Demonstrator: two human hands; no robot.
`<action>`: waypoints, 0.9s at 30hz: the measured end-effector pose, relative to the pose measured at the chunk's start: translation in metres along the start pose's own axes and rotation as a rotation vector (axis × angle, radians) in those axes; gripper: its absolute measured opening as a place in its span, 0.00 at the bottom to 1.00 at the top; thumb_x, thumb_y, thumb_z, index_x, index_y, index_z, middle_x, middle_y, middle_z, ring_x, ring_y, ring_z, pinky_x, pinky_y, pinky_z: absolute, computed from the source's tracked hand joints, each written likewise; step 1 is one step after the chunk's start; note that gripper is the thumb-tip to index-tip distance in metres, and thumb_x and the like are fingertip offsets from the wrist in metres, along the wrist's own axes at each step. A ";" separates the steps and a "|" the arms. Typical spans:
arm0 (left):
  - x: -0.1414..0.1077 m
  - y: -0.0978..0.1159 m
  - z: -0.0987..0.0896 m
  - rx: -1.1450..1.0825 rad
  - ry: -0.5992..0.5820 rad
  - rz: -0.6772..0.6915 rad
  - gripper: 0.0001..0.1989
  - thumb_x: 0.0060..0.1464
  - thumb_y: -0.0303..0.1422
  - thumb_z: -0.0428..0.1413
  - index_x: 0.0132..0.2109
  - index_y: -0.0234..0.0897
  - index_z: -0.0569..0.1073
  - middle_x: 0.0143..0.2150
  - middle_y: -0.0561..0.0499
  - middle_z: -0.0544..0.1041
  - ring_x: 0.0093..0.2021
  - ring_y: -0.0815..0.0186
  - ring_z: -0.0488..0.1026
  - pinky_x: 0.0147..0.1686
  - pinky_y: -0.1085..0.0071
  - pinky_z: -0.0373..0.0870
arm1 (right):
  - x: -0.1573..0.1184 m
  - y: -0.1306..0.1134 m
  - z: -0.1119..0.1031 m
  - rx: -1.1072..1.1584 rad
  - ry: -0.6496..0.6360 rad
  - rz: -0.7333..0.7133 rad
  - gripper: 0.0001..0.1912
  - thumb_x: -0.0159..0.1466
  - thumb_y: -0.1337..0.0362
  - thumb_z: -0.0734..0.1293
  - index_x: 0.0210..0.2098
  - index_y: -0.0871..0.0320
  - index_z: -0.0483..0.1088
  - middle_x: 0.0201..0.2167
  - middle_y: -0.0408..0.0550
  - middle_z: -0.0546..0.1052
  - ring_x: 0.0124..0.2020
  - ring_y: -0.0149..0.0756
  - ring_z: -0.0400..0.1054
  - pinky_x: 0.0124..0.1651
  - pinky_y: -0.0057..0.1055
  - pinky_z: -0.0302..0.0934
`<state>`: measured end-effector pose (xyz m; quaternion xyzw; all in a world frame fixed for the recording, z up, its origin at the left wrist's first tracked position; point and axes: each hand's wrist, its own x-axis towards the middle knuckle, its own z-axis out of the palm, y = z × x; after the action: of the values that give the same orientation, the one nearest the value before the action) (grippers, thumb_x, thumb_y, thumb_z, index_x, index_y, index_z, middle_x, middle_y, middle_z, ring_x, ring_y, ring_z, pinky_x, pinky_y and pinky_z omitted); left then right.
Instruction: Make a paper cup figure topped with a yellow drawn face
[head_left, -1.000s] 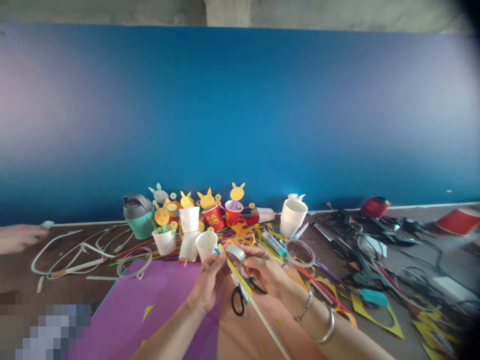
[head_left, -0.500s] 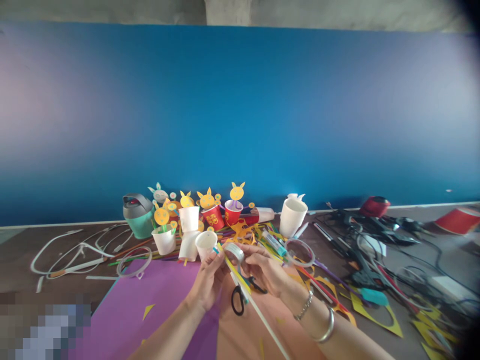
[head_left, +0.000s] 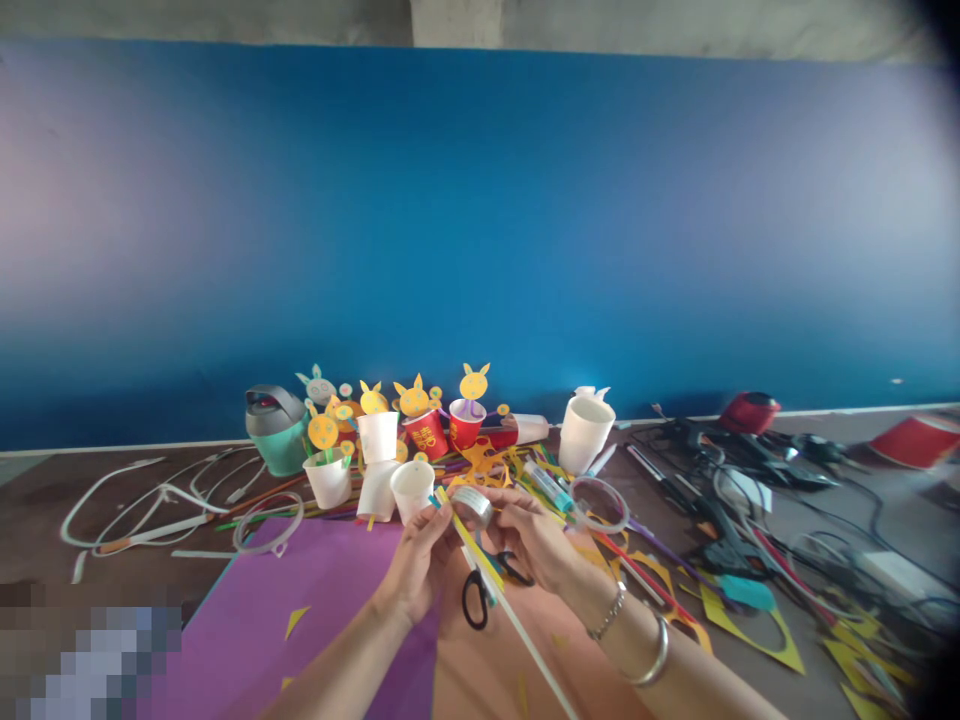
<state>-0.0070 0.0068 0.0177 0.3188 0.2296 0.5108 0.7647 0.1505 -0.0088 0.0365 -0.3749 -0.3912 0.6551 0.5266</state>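
Observation:
Between finger and thumb, my left hand (head_left: 416,565) pinches the upper end of a narrow yellow strip (head_left: 481,555). A long white strip (head_left: 538,655) runs beside it down toward the front edge, and a small blue tip pokes out at the pinch. My right hand (head_left: 541,540), with two bracelets on its wrist, grips a roll of tape (head_left: 474,506) close to the left fingers. Below the hands, scissors (head_left: 474,602) with black handles lie on orange paper (head_left: 480,680); the strips partly hide them.
Purple paper (head_left: 315,590) lies at left. Behind stand white paper cups (head_left: 412,485) and red cups (head_left: 425,435) with yellow rabbit-face cutouts (head_left: 474,384). A tall white cup (head_left: 586,438), glue stick (head_left: 547,486), glue gun (head_left: 731,545), cables and yellow scraps (head_left: 784,640) crowd the right.
The roll of tape has turned in my right hand, so its outer side shows more and its hole less. My left hand and the strips have hardly moved.

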 end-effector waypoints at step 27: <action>0.003 0.006 -0.004 -0.110 0.140 -0.203 0.06 0.53 0.30 0.62 0.34 0.30 0.75 0.25 0.51 0.77 0.23 0.72 0.74 0.22 0.80 0.69 | -0.013 -0.037 -0.009 -1.374 -0.183 -0.891 0.05 0.67 0.68 0.60 0.41 0.56 0.67 0.53 0.54 0.69 0.51 0.42 0.65 0.53 0.42 0.63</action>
<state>-0.0125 0.0127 0.0196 0.2148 0.2852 0.4638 0.8108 0.1755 -0.0151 0.0672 -0.3683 -0.8581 0.0274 0.3567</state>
